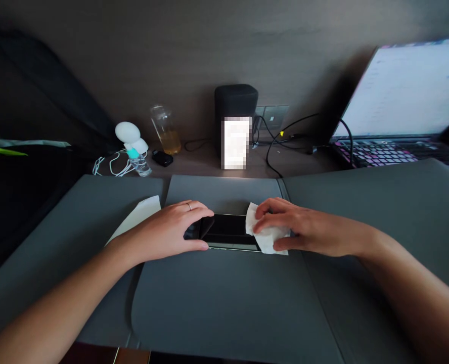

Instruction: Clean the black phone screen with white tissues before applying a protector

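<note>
While clamping phone (228,230) in left hand (171,230) near far edge of mat (228,303), presses wipe (267,239) gripped in right hand (298,230) onto phone's right end.

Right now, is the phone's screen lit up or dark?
Dark. The phone shows only black glass between the left hand and the white wipe under the right hand.

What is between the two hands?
In the head view, a flat black glossy phone lies between the left hand and the right hand, which presses a crumpled white tissue on it.
</note>
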`<state>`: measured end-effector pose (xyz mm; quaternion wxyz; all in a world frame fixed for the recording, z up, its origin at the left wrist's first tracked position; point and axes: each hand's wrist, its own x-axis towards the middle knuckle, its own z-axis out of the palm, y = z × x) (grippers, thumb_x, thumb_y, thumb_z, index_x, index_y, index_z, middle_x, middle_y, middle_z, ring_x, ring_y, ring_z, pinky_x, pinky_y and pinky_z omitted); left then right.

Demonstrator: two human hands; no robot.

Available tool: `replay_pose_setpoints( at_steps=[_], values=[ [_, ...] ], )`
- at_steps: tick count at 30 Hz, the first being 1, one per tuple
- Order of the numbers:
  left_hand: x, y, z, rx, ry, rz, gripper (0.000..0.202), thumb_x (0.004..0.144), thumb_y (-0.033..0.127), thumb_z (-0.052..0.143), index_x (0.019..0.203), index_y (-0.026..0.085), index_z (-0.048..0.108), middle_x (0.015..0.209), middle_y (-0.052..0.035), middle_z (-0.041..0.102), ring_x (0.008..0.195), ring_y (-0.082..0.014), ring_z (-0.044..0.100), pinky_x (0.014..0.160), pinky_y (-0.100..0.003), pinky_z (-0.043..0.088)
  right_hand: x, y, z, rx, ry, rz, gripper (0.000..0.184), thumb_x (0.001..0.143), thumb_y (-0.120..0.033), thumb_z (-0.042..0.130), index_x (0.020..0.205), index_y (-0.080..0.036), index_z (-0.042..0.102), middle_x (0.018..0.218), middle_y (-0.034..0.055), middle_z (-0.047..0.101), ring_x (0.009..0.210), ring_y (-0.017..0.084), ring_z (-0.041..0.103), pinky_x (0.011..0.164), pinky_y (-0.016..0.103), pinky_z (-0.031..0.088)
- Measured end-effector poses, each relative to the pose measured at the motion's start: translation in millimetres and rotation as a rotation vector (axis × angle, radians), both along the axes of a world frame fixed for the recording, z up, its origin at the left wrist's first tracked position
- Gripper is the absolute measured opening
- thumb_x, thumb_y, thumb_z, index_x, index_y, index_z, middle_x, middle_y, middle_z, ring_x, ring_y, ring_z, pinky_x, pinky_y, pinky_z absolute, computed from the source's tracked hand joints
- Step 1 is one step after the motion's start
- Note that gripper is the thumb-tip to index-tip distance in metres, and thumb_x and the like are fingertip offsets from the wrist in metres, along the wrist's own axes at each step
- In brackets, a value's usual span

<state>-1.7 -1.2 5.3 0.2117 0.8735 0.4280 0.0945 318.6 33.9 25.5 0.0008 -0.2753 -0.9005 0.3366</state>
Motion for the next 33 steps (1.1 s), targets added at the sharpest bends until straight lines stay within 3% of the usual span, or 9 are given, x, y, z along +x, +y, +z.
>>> replay_pose_setpoints(
  at_steps=[23, 33],
  values=[
    [-0.5, 1.6, -0.1, -0.031, 0.042, 0.014, 0.05, 0.085, 0.042, 0.069, 0.131, 0.032, 0.053, 0.133, -0.0002, 0.056, 0.115, -0.0232, 0.058, 0.094, -0.034, 0.048, 0.3, 1.8, -5.7, -0.081, 0.065, 0.004, 0.024, 0.09, -0.033, 0.06, 0.112, -0.026, 0.067, 0.124, 0.0076, 0.049, 0.119, 0.024, 0.047, 0.102, 0.042, 0.038],
    [1.4, -0.1, 2.8, -0.022, 0.018, -0.002, 0.046, 0.086, 0.041, 0.066, 0.13, 0.03, 0.055, 0.129, -0.0032, 0.058, 0.11, -0.0246, 0.06, 0.09, -0.036, 0.05, -3.1, -1.3, -5.4, -0.034, 0.057, -0.012, 0.022, 0.087, -0.03, 0.064, 0.109, -0.027, 0.065, 0.121, 0.006, 0.051, 0.117, 0.023, 0.048, 0.1, 0.041, 0.04]
  ],
)
